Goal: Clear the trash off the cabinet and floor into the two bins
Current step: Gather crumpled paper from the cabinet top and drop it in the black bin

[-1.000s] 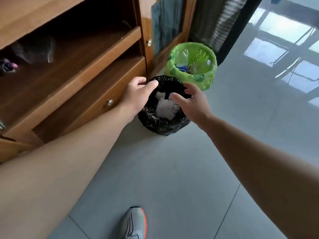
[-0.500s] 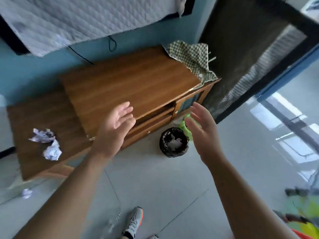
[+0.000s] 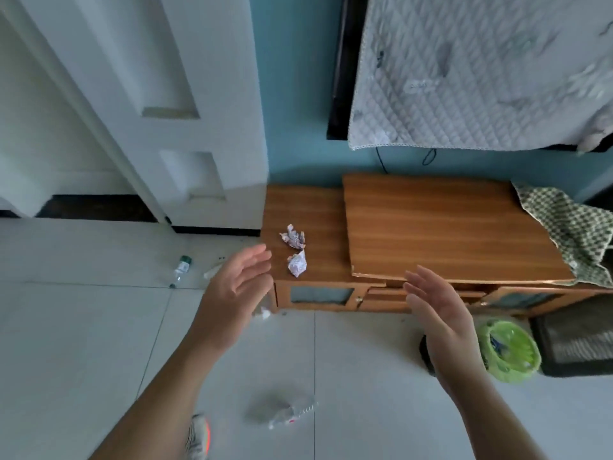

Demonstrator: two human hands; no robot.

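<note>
Both hands were raised empty at mid-frame, fingers straight: the left hand (image 3: 237, 287) before the cabinet (image 3: 431, 227), the right hand (image 3: 438, 310) lower right. Two crumpled papers (image 3: 295, 252) lay on the cabinet's lower left top; a bottle (image 3: 180, 268) lay on the floor at left, and the green bin (image 3: 509, 351) stood at right.

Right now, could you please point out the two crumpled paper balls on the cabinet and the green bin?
far paper ball (image 3: 292, 236): head view, its crumpled middle.
near paper ball (image 3: 297, 264): head view, its middle.
green bin (image 3: 517, 371): head view, its front rim.
</note>
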